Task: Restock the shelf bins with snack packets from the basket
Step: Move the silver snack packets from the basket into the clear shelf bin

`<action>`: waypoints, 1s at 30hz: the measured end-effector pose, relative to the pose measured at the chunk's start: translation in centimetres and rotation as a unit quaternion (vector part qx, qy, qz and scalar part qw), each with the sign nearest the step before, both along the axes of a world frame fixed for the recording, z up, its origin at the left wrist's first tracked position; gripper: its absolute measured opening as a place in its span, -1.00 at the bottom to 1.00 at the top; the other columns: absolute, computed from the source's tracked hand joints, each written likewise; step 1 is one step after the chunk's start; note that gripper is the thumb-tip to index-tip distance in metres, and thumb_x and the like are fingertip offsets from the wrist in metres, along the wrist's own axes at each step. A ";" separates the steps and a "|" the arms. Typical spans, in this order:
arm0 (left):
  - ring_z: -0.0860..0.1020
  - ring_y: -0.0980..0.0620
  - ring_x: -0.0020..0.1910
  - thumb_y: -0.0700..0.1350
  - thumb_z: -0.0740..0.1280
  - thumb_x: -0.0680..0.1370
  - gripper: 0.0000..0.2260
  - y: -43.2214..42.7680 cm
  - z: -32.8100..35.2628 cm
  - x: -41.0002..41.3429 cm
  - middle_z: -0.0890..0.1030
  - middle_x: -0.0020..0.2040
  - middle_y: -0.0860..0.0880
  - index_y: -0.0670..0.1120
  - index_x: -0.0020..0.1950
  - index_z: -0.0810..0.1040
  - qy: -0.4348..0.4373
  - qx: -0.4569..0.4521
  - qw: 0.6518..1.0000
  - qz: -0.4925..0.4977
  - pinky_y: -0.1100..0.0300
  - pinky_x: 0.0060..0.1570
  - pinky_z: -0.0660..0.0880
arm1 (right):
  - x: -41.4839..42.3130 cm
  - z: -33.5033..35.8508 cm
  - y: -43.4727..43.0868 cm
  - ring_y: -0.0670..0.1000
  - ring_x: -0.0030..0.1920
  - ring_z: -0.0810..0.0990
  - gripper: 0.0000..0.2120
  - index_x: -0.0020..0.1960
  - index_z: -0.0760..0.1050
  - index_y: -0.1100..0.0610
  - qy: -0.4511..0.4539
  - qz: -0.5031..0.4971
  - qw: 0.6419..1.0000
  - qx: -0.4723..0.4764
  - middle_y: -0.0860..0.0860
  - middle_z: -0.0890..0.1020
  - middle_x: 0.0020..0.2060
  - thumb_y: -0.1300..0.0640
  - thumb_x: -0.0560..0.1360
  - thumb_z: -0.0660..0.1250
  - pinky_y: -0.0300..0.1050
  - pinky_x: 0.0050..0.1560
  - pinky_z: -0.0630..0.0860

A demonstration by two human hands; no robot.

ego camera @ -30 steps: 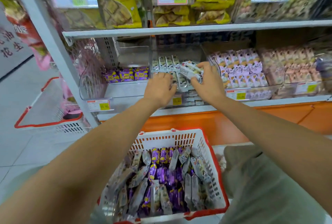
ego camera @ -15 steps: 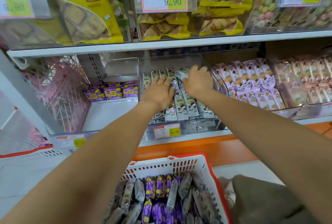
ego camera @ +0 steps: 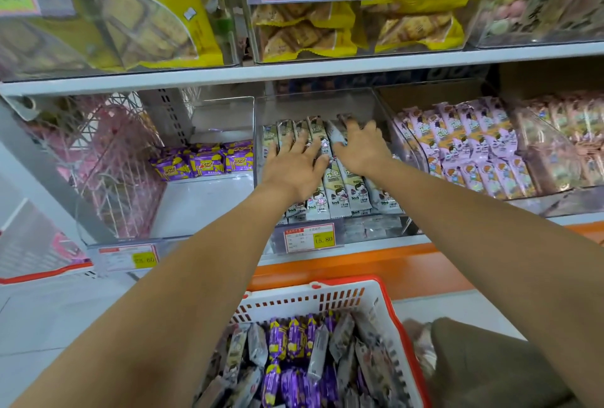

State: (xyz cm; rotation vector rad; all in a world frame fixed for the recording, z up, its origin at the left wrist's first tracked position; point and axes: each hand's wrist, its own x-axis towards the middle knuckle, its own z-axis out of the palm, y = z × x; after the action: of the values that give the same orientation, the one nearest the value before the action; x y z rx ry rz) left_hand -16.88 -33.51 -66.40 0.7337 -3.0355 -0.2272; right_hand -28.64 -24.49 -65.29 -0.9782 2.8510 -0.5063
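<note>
Both hands, the left hand (ego camera: 295, 164) and right hand (ego camera: 361, 147), lie spread flat, gripping nothing, on slim grey-white foil snack packets (ego camera: 340, 185) in the clear plastic shelf bin (ego camera: 320, 102); light, crinkly and slippery, they're probably best pinched mid-length.

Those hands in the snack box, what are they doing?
A person is filling a store shelf. The left hand and right hand lie flat on rows of long grey-white cartoon snack packets in the clear plastic middle bin, pressing them into place. Below, the white basket with a red rim holds more grey and purple packets waiting to go up.
</note>
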 end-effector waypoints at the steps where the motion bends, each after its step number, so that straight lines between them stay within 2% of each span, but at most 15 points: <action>1: -0.16 -0.05 0.58 0.17 -0.15 0.67 -0.50 0.0 0.0 0.0 -0.10 0.61 -0.01 0.06 0.60 -0.03 -0.001 0.001 1.000 0.000 -0.06 0.51 -0.22 | -0.1 0.1 0.1 0.27 0.42 0.23 -0.43 0.51 0.16 0.12 -0.008 -0.001 1.000 -0.009 0.27 0.23 0.39 -0.06 0.59 0.21 0.12 0.35 0.31; 5: -0.16 -0.05 0.58 0.17 -0.17 0.67 -0.49 0.0 -0.1 0.0 -0.11 0.61 0.00 0.06 0.60 -0.04 -0.004 -0.007 1.000 0.002 -0.06 0.51 -0.23 | -0.5 0.0 0.0 0.26 0.41 0.28 -0.39 0.50 0.20 0.10 -0.003 -0.004 1.000 -0.018 0.25 0.29 0.40 -0.08 0.55 0.30 0.11 0.34 0.33; 9: -0.16 -0.05 0.58 0.17 -0.17 0.66 -0.49 0.0 -0.1 0.0 -0.11 0.61 -0.01 0.06 0.60 -0.04 -0.003 -0.009 1.000 0.002 -0.07 0.52 -0.21 | -0.5 -0.3 0.0 0.24 0.40 0.31 -0.37 0.49 0.23 0.11 0.027 0.007 1.000 -0.007 0.21 0.37 0.40 -0.21 0.55 0.22 0.13 0.33 0.34; 13: -0.16 -0.06 0.58 0.17 -0.17 0.66 -0.49 0.0 -0.2 0.0 -0.10 0.61 -0.01 0.05 0.60 -0.05 -0.001 -0.016 1.000 -0.001 -0.08 0.52 -0.20 | -0.7 -0.2 0.2 0.23 0.33 0.38 -0.45 0.39 0.32 0.26 0.021 0.018 0.999 -0.025 0.24 0.43 0.32 -0.09 0.56 0.25 0.06 0.26 0.39; 16: -0.16 -0.06 0.58 0.17 -0.17 0.67 -0.49 0.0 -0.3 0.0 -0.10 0.61 -0.02 0.04 0.60 -0.04 0.002 -0.017 1.000 0.000 -0.08 0.53 -0.20 | -1.0 -0.1 0.3 0.22 0.28 0.43 -0.52 0.34 0.38 0.28 0.018 0.028 0.999 -0.034 0.25 0.43 0.29 -0.01 0.56 0.29 0.01 0.20 0.43; 21: -0.12 -0.06 0.58 0.16 -0.13 0.67 -0.49 0.1 -0.2 0.1 -0.04 0.61 -0.02 0.03 0.60 0.01 0.020 -0.017 1.000 0.001 -0.07 0.53 -0.17 | -1.2 -0.3 0.5 0.19 0.29 0.46 -0.47 0.38 0.39 0.25 0.028 0.022 0.998 -0.058 0.23 0.44 0.32 -0.04 0.54 0.34 -0.01 0.25 0.44; 26: -0.07 -0.06 0.58 0.13 -0.10 0.68 -0.51 0.1 -0.1 0.2 0.02 0.60 -0.04 0.01 0.59 0.08 0.038 -0.006 0.999 -0.003 -0.06 0.53 -0.15 | -1.1 -0.3 0.7 0.21 0.33 0.41 -0.45 0.41 0.35 0.24 0.035 0.022 0.998 -0.053 0.24 0.40 0.34 -0.06 0.55 0.33 0.02 0.29 0.40; 30: 0.05 -0.07 0.56 0.09 -0.06 0.68 -0.53 0.2 0.9 0.7 0.13 0.58 -0.08 -0.04 0.55 0.22 0.079 -0.005 0.997 -0.006 -0.04 0.52 -0.04 | -0.7 0.1 1.4 0.20 0.31 0.41 -0.50 0.40 0.36 0.22 0.050 0.024 0.995 -0.084 0.23 0.42 0.30 -0.03 0.57 0.29 0.05 0.27 0.43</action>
State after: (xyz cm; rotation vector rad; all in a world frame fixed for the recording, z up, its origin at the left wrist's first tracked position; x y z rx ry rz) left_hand -16.21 -33.35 -65.45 0.6639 -2.8889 -0.2564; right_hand -29.32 -23.06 -65.21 -1.1274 2.9010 -0.7225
